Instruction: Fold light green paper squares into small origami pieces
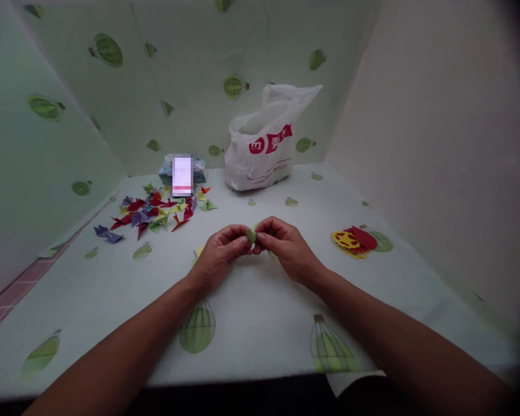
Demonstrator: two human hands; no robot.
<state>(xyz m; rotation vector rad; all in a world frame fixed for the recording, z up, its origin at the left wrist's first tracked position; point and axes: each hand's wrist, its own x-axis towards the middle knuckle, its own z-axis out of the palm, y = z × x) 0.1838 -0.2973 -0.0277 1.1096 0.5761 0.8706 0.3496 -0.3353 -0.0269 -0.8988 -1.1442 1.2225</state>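
Note:
Between my two hands, above the middle of the table, is a small piece of folded green paper [251, 236]. My left hand [225, 249] pinches it from the left with thumb and fingers. From the right, my right hand [286, 245] grips its other side, thumb against the forefinger. The fingertips of both hands nearly meet and cover part of the paper. A bit of yellow paper [198, 252] shows beside my left hand, mostly hidden by it. To the far left lies a pile of folded paper cranes [151, 212] in red, purple, orange, yellow and green.
A phone [182, 175] leans upright against a tissue box [201, 172] behind the cranes. A white plastic bag [260, 150] with red print stands at the back. Red and yellow cut-out shapes [355, 241] lie on the right. Balloon-patterned cloth [251, 335] covers the table; walls enclose it.

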